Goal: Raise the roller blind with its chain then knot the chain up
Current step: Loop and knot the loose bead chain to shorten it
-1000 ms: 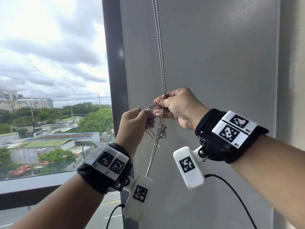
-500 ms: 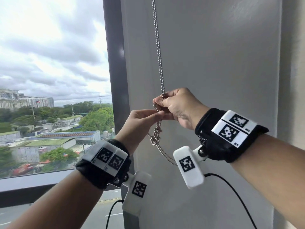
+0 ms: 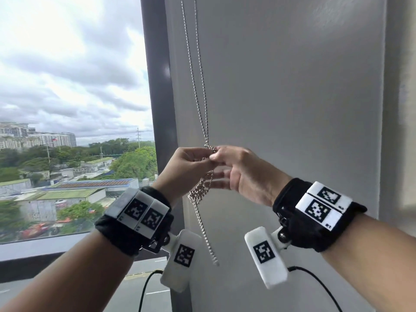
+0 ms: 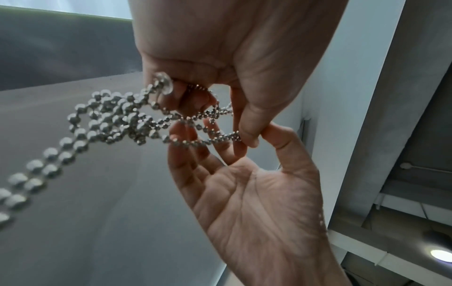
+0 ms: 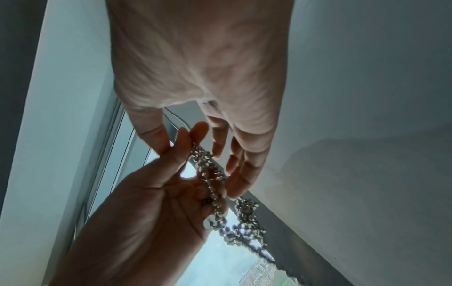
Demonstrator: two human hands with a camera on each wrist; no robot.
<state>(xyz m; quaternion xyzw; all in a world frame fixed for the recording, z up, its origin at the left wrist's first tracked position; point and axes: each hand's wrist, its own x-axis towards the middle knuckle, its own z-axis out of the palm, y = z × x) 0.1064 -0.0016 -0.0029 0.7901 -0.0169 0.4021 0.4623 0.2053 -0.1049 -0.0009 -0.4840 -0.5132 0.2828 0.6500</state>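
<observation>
Chain [image 3: 201, 102], beaded metal: left hand [image 3: 186, 167] grip pinches a strand; right hand [image 3: 243, 174] grip wide, fingers spread; tangled loops hang just below.

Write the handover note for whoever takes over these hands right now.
Left hand: pinches the chain between thumb and forefinger, other fingers curled round its loops.
Right hand: fingers loosely spread behind the loops, no clear grip.
Chain: two strands hang beside the window frame; a loose tangle below the hands, tail dangling.
Done: window looks uncovered.
Left: pull the knot tight.
</observation>
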